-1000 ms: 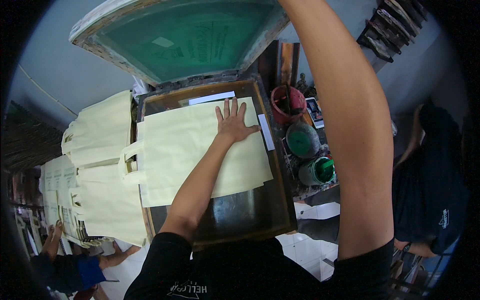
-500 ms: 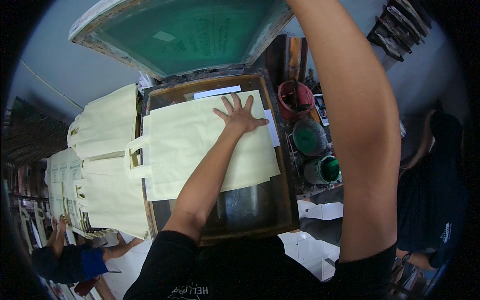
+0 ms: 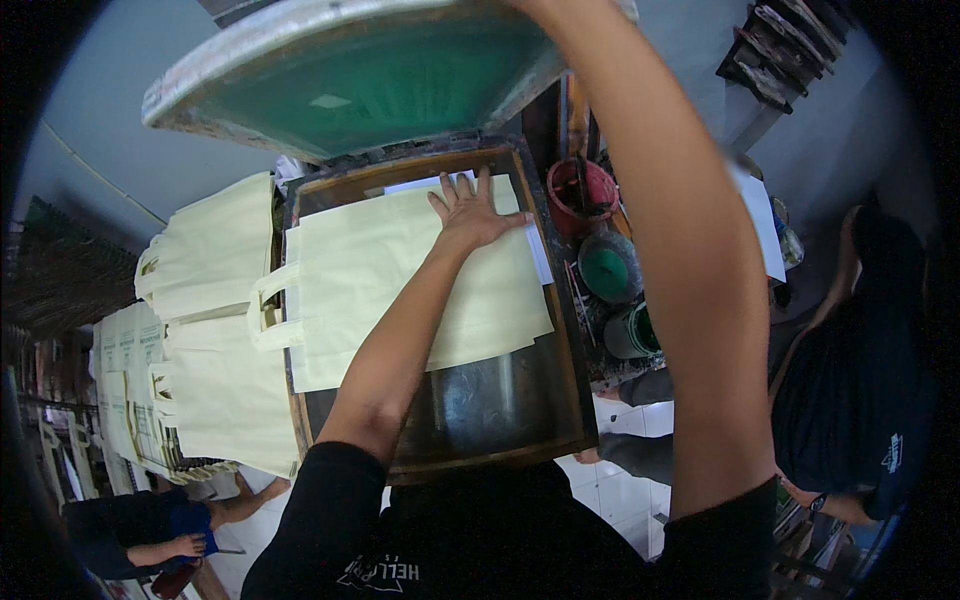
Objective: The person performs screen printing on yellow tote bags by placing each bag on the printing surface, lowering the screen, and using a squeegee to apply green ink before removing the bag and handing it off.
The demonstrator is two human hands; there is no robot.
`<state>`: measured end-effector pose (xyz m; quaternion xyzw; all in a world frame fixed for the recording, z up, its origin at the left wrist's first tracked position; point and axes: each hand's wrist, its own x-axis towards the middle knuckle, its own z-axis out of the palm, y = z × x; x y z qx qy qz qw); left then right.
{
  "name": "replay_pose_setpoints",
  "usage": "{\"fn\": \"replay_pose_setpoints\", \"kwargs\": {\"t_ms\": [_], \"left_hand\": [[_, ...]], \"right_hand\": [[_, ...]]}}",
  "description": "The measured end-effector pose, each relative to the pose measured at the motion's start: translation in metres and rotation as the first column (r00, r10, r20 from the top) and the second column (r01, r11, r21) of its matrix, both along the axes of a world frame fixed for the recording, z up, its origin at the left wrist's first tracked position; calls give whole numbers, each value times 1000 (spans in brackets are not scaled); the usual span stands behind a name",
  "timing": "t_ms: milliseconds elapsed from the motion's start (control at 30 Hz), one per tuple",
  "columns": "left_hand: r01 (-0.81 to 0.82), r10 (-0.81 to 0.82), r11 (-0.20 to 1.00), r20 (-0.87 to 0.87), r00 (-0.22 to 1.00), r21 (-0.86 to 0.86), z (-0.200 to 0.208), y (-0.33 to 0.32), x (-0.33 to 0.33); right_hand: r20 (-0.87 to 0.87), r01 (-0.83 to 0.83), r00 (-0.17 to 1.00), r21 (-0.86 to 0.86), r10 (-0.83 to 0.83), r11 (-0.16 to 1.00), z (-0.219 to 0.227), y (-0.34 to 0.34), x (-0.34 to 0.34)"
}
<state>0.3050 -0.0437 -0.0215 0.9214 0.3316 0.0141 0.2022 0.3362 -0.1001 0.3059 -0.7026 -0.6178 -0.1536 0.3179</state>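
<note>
My left hand (image 3: 470,214) lies flat on a cream fabric tote bag (image 3: 400,280), fingers spread near its far right corner. The bag is spread over a dark, glossy board with a wooden rim (image 3: 585,425), and its handles (image 3: 270,308) stick out to the left. White paper strips (image 3: 540,250) peek out along the bag's far and right edges. Beyond the board, a screen-printing frame (image 3: 240,55) with green mesh stands tilted up. My right forearm (image 3: 690,240) reaches to the top edge of the picture beside this frame; the hand itself is cut off.
Stacked cream bags (image 3: 235,385) sit on the left. Right of the board are a red bucket (image 3: 580,195), a bowl of green ink (image 3: 608,268) and a tub (image 3: 630,333). One person (image 3: 860,360) stands at right; another (image 3: 140,530) is at lower left.
The screen frame has tilted, looking narrower, with its upper edge now showing. My right arm has shifted left. The person at right has moved closer, and a white sheet now shows beside my right arm.
</note>
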Motion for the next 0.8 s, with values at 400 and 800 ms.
{"fn": "replay_pose_setpoints", "kwargs": {"t_ms": [400, 800], "left_hand": [[255, 659, 491, 546, 517, -833, 32, -114, -294], [77, 744, 271, 259, 616, -959, -49, -145, -312]], "right_hand": [[-156, -69, 985, -11, 67, 998, -205, -129, -89], [-98, -164, 986, -338, 138, 927, -274, -131, -75]]}}
